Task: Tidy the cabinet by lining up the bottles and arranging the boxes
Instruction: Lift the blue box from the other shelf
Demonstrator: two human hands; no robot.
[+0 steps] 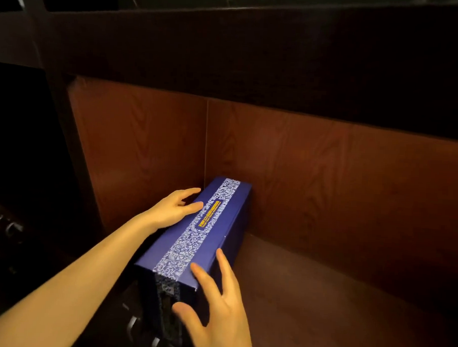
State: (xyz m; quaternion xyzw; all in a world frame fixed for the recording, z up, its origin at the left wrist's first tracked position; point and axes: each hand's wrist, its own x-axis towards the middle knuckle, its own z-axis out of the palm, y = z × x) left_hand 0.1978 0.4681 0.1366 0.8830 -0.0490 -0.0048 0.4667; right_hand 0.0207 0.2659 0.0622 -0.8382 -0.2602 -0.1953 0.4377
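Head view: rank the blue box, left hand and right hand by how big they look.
1. blue box: clearly largest.
2. right hand looks bigger than left hand, but it is nearer the camera, so I won't rank the hands.

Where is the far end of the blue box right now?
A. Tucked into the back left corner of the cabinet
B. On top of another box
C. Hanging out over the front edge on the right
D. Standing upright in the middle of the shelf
A: the box lies flat on the shelf, its far end in the corner where the side wall meets the back wall.
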